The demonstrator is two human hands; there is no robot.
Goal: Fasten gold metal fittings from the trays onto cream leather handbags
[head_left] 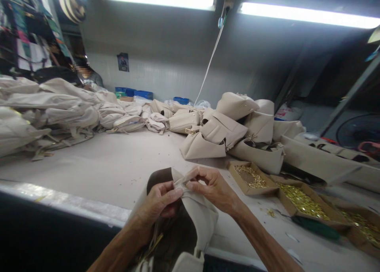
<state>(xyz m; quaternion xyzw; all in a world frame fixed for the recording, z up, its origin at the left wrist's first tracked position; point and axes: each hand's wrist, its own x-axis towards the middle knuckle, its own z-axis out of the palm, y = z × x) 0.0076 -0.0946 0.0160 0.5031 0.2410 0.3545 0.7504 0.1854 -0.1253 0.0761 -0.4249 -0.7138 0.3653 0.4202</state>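
Left hand [162,201] and right hand [215,187] pinch a narrow cream strip [179,182] at the rim of an open, smooth cream bag [204,218].

Both hands are closed to narrow fingertip grips, set close together. The bag, its dark interior showing, is at the near edge of the pale bench [118,167], between the forearms. The step in hand looks like working the strip by feel; the next move seems to call for a steady left pinch and fine right fingertip control. Shallow brown cardboard trays [261,192] of small gold pieces [303,201] lie to the right.
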